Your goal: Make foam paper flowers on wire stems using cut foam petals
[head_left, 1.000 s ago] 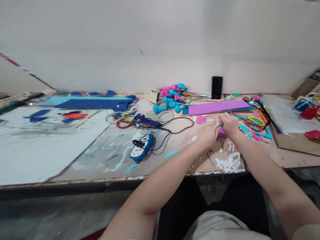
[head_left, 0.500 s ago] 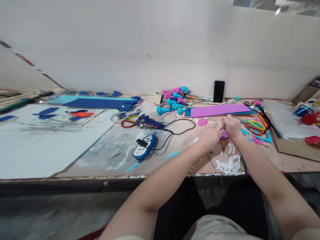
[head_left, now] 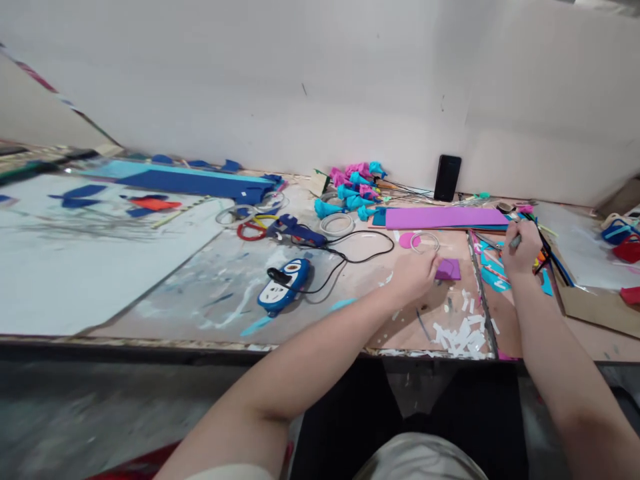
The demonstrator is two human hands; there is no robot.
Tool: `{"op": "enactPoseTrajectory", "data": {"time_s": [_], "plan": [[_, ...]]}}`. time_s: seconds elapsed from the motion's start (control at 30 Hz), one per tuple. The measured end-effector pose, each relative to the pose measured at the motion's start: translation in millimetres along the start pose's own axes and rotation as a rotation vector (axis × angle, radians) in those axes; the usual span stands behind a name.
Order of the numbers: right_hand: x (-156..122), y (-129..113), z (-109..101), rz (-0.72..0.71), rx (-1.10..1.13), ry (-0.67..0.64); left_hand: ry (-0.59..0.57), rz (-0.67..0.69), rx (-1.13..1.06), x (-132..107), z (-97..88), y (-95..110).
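My left hand (head_left: pixel 416 272) is closed, its fingertips pinching the left edge of a small purple foam square (head_left: pixel 449 269). A thin curved line shows on the square. Off to the right, my right hand (head_left: pixel 523 248) is a closed fist with a grey pen (head_left: pixel 515 241) sticking out of it. That fist hovers over scissors (head_left: pixel 490 242), whose handles it mostly covers. Around them lie blue foam scraps (head_left: pixel 495 279). Just beyond my left hand is a white ring of tape or cord (head_left: pixel 425 243), beside a pink foam disc (head_left: pixel 407 240).
Long foam strips (head_left: pixel 445 218) lie at the back, before a leaning phone (head_left: pixel 447 178). Pink and blue foam flowers (head_left: pixel 350 190) are left of them. A corded glue gun (head_left: pixel 297 230) and a blue power strip (head_left: pixel 284 287) sit mid-table. White paper bits (head_left: pixel 460 337) litter the front edge.
My hands were together over the purple square. The right one has moved away rightward with the pen, to above the scissors. My left hand stays at the square, which is now more visible.
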State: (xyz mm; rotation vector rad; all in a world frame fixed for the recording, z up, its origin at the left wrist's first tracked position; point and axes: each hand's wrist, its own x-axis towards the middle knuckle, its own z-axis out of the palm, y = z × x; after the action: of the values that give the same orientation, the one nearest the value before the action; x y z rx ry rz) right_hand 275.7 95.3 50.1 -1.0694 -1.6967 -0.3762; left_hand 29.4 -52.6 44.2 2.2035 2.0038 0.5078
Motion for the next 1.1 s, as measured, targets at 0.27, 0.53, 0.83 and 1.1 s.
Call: {"op": "enactPoseTrajectory", "data": {"time_s": [0.27, 0.53, 0.83, 1.1], "plan": [[-19.3, -41.8, 16.0, 0.232, 0.486, -0.181, -0.068, 0.002, -0.077, 9.4, 14.7, -10.2], [-30.9, -75.3, 19.6, 0.816, 1.110, -0.492, 0.025, 0.036, -0.203, 11.2, 22.1, -18.5], [-37.1, -83.4, 24.2, 0.907, 1.191, -0.594, 0.032, 0.065, -0.269, 11.7, 25.9, -18.8], [-42.7, -87.8, 23.3, 0.816, 1.135, -0.650, 0.012, 0.086, -0.250, 11.3, 25.0, -17.5]]}}
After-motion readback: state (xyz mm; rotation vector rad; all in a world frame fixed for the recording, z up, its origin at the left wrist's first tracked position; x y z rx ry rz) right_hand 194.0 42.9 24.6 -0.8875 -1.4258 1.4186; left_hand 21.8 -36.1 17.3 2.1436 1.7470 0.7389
